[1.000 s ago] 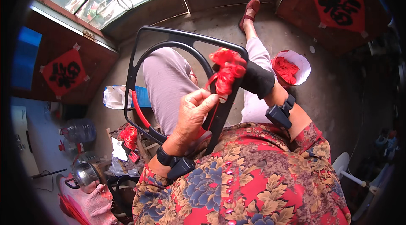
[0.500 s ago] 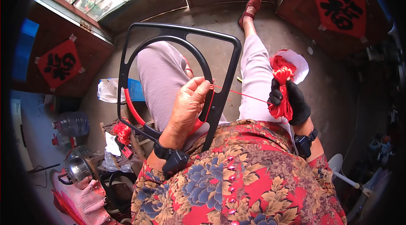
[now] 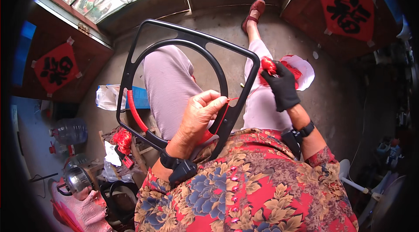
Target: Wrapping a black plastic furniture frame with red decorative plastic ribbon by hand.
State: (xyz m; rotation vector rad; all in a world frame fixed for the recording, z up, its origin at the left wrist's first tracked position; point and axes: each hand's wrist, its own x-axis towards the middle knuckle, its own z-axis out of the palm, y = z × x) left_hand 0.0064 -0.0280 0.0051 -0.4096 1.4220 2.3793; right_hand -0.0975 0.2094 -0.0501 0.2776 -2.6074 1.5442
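My bare left hand (image 3: pixel 200 114) pinched the red cord (image 3: pixel 232 99) over the black frame (image 3: pixel 220 44); my right hand (image 3: pixel 281 88) (gloved in black) gripped the red bundle (image 3: pixel 268 65), just beside the frame's upper right-hand corner.

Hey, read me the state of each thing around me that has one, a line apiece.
Left grip: bare, pinched on red cord.
Right grip: gloved, closed on a red cord bundle.
Red cord bundle: gathered, partly hidden.
Black frame: tilted, partly covered in red.
Round container: open, red material inside.
Red shoe: worn.
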